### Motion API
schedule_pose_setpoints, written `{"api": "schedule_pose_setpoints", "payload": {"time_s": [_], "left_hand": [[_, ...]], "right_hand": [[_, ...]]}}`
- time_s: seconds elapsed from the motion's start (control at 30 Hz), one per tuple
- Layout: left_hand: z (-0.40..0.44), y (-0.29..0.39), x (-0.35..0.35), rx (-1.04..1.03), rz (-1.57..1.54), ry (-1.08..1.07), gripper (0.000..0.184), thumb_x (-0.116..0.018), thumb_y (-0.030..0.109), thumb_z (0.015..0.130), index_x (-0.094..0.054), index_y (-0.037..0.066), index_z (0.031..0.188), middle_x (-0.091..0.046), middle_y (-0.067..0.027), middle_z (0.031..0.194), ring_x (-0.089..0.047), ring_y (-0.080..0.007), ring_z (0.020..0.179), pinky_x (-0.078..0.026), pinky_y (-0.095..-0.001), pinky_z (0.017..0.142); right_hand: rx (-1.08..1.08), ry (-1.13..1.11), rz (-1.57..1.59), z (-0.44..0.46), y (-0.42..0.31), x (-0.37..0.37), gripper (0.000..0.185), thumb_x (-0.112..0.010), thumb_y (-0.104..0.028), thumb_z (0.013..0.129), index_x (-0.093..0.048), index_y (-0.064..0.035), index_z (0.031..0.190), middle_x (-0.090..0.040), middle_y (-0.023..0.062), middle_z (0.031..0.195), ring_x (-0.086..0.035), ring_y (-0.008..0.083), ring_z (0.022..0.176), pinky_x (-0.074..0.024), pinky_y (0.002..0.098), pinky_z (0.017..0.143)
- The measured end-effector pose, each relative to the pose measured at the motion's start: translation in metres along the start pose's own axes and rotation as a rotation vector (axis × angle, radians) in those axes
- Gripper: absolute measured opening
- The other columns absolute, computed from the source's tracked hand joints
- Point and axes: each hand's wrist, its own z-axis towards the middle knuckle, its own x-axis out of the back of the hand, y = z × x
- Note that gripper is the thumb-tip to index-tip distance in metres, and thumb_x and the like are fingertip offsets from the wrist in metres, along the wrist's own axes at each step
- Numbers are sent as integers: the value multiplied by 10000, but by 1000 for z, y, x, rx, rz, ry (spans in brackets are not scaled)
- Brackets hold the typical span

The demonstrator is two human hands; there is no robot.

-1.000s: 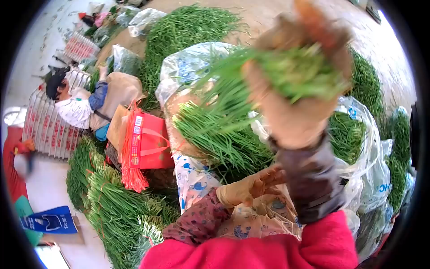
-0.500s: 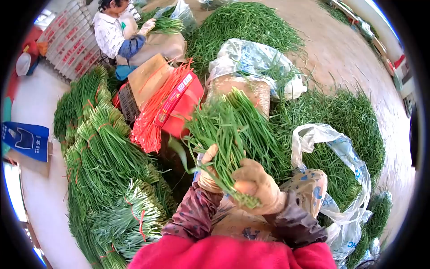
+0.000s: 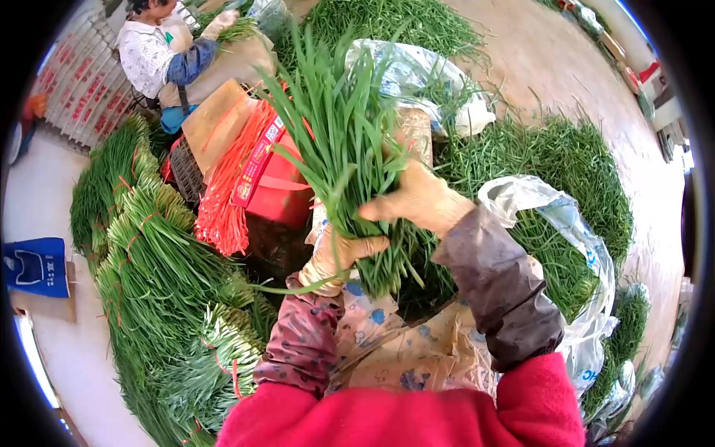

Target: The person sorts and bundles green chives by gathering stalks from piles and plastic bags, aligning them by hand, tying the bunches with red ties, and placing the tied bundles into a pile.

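Both my gloved hands hold a bunch of long green leafy stalks (image 3: 346, 141) upright in front of me, leaves up and cut ends down. My left hand (image 3: 335, 257) wraps round the lower part from the left. My right hand (image 3: 421, 200) grips the bunch from the right, a little higher, its thumb across the stalks. Just behind and left of the bunch is a red box (image 3: 277, 197) with a bundle of red ties (image 3: 227, 179) over its side. One loose leaf crosses my left wrist.
Tied green bundles (image 3: 160, 253) are stacked at the left. Loose greens (image 3: 551, 167) lie at the right beside an open plastic bag (image 3: 585, 231). Another person (image 3: 160, 56) sits at the upper left, handling greens. A plastic sheet (image 3: 424, 74) lies beyond my hands.
Half a second ago the bunch was tilted low between my hands; now it stands upright and higher. My right hand has moved up along it. The view has shifted slightly.
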Motion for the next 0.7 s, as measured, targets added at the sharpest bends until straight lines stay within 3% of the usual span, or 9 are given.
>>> {"api": "schedule_pose_setpoints", "payload": {"time_s": [0.07, 0.23, 0.3, 0.37, 0.43, 0.5, 0.57, 0.63, 0.7], "left_hand": [[-7, 10, -7, 54, -163, 244, 381, -771, -45, 711, -643, 18, 1065, -675, -44, 1016, -618, -161, 960, -496, -310, 849], [13, -37, 39, -39, -48, 156, 512, -767, -27, 741, -544, 8, 1201, -629, -75, 1114, -616, -175, 963, -531, -298, 833], [19, -51, 44, -42, -310, 185, 538, -764, -15, 752, -522, 14, 1232, -632, -76, 1108, -618, -170, 951, -540, -302, 816], [22, -42, 40, 24, -572, 245, 533, -763, -20, 750, -526, 19, 1225, -636, -64, 1091, -618, -164, 937, -541, -303, 804], [21, -44, 53, 20, -77, 157, 499, -745, -47, 751, -535, 21, 1198, -642, -59, 1072, -615, -155, 914, -537, -300, 779], [21, -18, 44, 3, 0, 162, 435, -743, -55, 744, -569, 15, 1137, -651, -63, 1062, -618, -153, 905, -534, -285, 768], [34, -27, 43, 343, -1004, 271, 438, -755, -11, 746, -569, 22, 1141, -646, -65, 1101, -615, -175, 979, -534, -339, 823], [25, -33, 35, 124, -994, -12, 551, -779, 44, 721, -534, 32, 1214, -605, -90, 1205, -580, -212, 1091, -487, -378, 938], [23, -15, 36, -28, 173, 65, 643, -795, 50, 681, -501, 10, 1252, -588, -119, 1225, -570, -234, 1111, -444, -385, 985]], "right_hand": [[204, 178, 135, 12, -6, -21, 863, -853, -180, 682, -386, -42, 1394, -623, 89, 1140, -563, 149, 1035, -489, 312, 847], [83, -40, 692, 34, 25, -36, 846, -872, -66, 636, -417, -56, 1350, -618, 70, 1198, -569, 137, 1082, -474, 291, 943], [15, -67, 356, 57, 44, -33, 920, -898, -170, 615, -394, -62, 1376, -582, 88, 1268, -557, 162, 1137, -470, 310, 972], [-154, -114, -303, 58, 41, -28, 1046, -901, -424, 527, -398, -121, 1392, -502, 169, 1351, -523, 272, 1221, -454, 354, 995], [18, -35, -412, 54, 41, -26, 1028, -893, -420, 536, -403, -128, 1390, -534, 178, 1307, -541, 303, 1195, -461, 368, 984], [196, 45, -517, 45, 21, -24, 1010, -885, -415, 544, -408, -135, 1389, -566, 188, 1263, -558, 334, 1169, -468, 382, 973], [6, 16, -472, 36, -20, -26, 973, -821, -412, 593, -370, -93, 1395, -557, 172, 1247, -590, 356, 1079, -487, 405, 934], [13, 43, -346, 45, -5, -40, 861, -794, -389, 635, -417, -125, 1362, -635, 176, 1094, -627, 352, 1002, -517, 414, 845], [-22, 258, -233, 60, 15, -51, 770, -774, -384, 671, -456, -163, 1336, -669, 173, 967, -648, 348, 936, -525, 414, 786]]}}
